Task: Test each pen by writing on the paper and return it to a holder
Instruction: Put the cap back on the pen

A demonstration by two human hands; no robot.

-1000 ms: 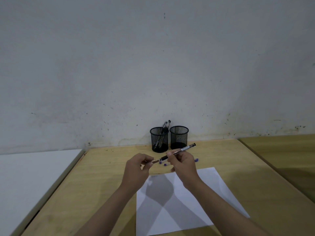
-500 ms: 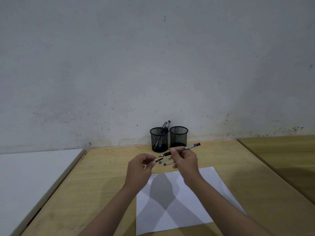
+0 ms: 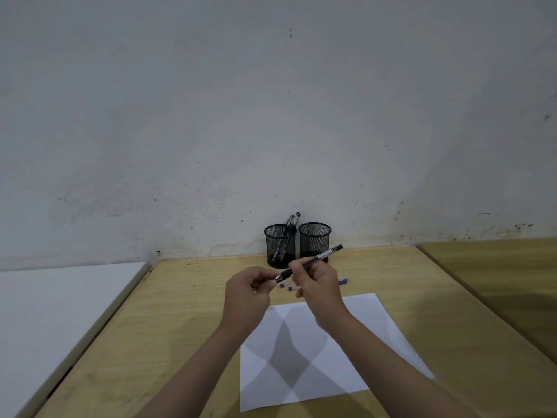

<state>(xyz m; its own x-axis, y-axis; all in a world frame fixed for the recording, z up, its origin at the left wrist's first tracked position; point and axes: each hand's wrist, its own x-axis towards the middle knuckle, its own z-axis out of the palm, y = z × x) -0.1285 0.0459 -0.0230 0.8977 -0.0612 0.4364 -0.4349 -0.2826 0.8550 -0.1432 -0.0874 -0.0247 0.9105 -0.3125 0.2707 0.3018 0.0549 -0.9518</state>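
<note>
Right hand (image 3: 318,285) pinching a black pen (image 3: 313,259) mid-barrel above the paper (image 3: 370,333), left hand (image 3: 247,292) curled at its tip end — what it grips, cannot tell, two mesh holders behind — left holder (image 3: 279,246) with pens, right holder (image 3: 314,239)

Both forearms are bare right down to the picture's near edge, no sleeves showing. The left hand (image 3: 245,292) and right hand (image 3: 319,286) are bare too.

A wooden tabletop (image 3: 187,321) carries a white sheet of paper (image 3: 355,351). Beyond the paper, by the wall, stand two black mesh holders side by side, left one (image 3: 279,245), right one (image 3: 314,238). Blue pens (image 3: 343,281) lie between paper and holders.
</note>
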